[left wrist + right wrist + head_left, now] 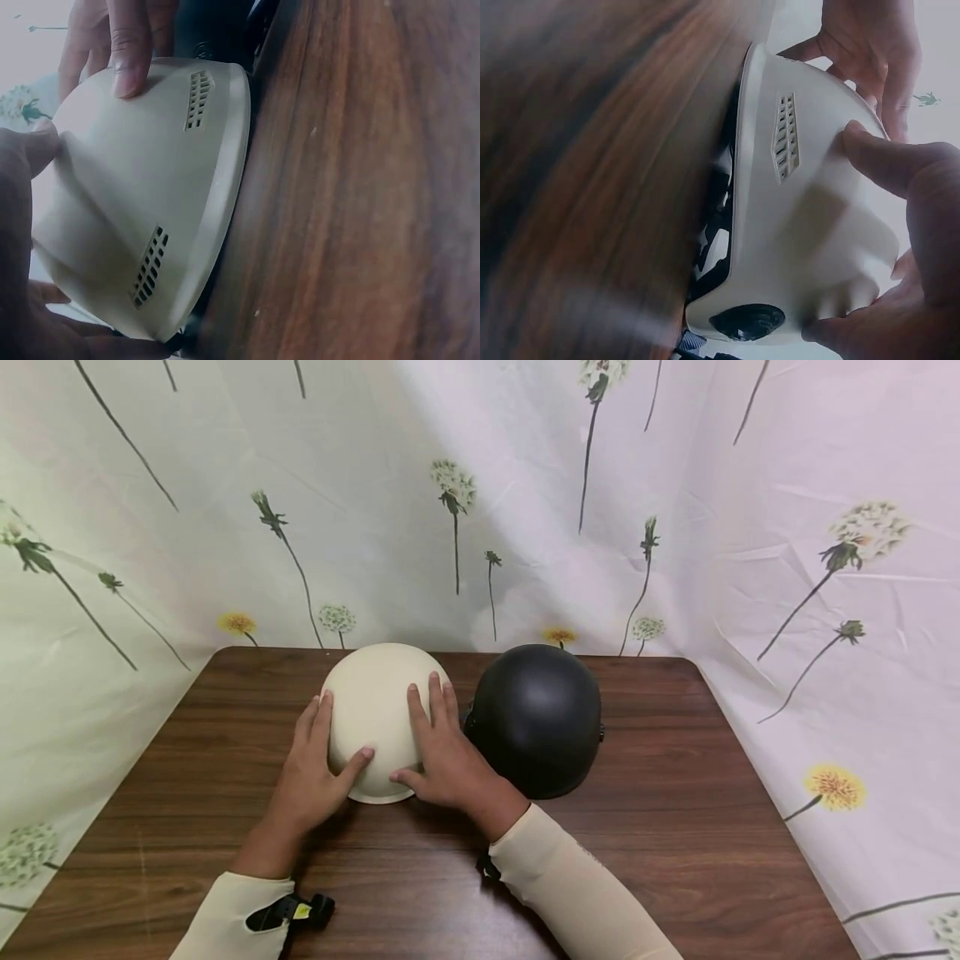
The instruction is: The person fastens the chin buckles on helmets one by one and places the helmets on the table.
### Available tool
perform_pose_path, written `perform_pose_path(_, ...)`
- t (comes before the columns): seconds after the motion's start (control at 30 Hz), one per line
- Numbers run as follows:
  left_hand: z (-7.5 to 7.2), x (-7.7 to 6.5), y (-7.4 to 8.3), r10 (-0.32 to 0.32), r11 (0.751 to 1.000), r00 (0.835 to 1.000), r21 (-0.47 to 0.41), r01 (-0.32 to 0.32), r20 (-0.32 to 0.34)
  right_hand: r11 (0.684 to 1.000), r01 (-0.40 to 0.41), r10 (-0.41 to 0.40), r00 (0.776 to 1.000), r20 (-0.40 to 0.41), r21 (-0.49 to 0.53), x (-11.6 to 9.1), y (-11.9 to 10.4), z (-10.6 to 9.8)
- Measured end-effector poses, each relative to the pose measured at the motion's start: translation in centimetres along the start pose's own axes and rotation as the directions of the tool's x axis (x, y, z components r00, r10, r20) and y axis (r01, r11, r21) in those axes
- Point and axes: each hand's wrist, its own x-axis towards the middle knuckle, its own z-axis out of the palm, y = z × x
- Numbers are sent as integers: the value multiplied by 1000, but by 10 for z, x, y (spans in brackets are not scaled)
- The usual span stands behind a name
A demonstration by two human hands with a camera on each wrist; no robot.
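Left of the black helmet (pixel 536 718), the cream helmet (pixel 375 702) is touched by the left grip (pixel 310 770) and right grip (pixel 450 756), thumbs and fingers apart, and could be slid into its neighbour by uneven pressure.

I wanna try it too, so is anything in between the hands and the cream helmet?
Nothing visible is: the left hand and right hand both touch the cream helmet directly. The black helmet sits to its right, not in between.
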Motion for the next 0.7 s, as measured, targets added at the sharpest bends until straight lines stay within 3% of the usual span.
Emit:
perform_pose_path(0.4, -3, 0, 1, 22, 997, 999, -73, -26, -50, 997, 34, -36, 999, -37, -64, -1, -13, -3)
perform_pose_path(0.7, -4, -4, 2, -6, 994, 998, -113, -2, -68, 986, 64, -72, 996, -43, -157, -2, -25, -8)
